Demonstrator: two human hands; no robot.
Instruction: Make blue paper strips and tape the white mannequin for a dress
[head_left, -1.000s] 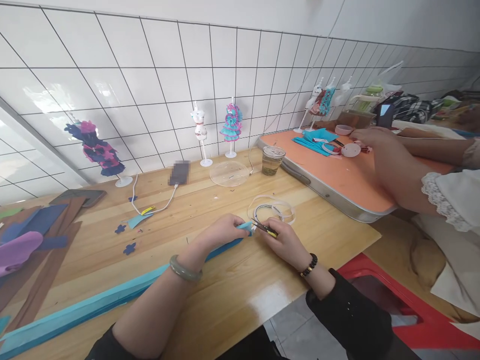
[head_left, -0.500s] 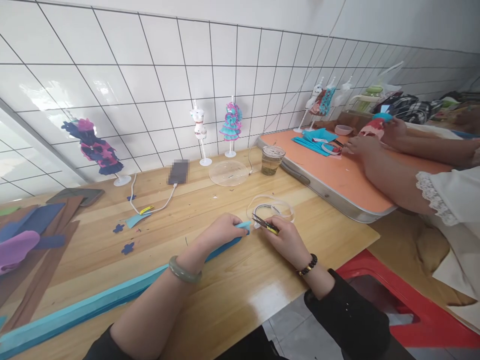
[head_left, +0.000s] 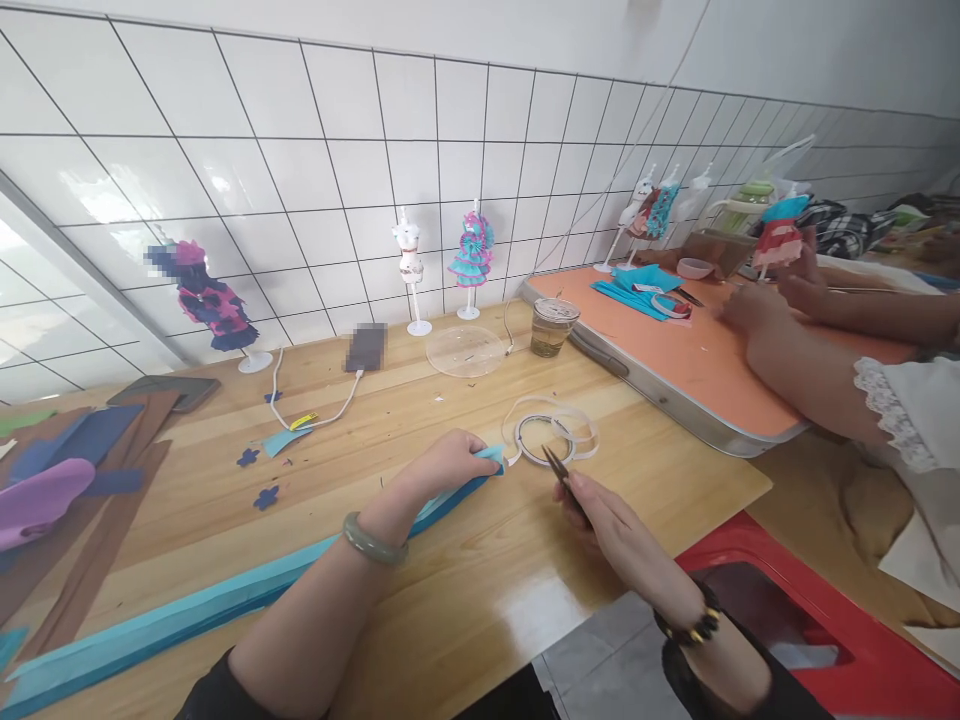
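Note:
My left hand [head_left: 454,468] pinches the right end of a long folded strip of blue paper [head_left: 187,606], which runs across the table to the lower left. In my right hand [head_left: 600,510] is a small pair of scissors [head_left: 555,466], dark blades pointing up and left, the handles hidden by my fingers. Just beyond the blades lies a roll of white double-sided tape [head_left: 545,440] with loose loops of backing around it. A short white end of tape lies near the strip's tip.
Dressed mini mannequins [head_left: 471,262] stand along the tiled wall. A covered cup [head_left: 552,330] sits beside an orange folding table [head_left: 697,370], where another person's hands [head_left: 757,310] handle a small dressed form. Coloured sheets [head_left: 82,460] and flower cutouts [head_left: 265,497] lie to the left.
My right hand has moved back and to the right with the scissors, away from the strip's end. My left hand keeps its pinch. The other person's small dressed form now stands more upright.

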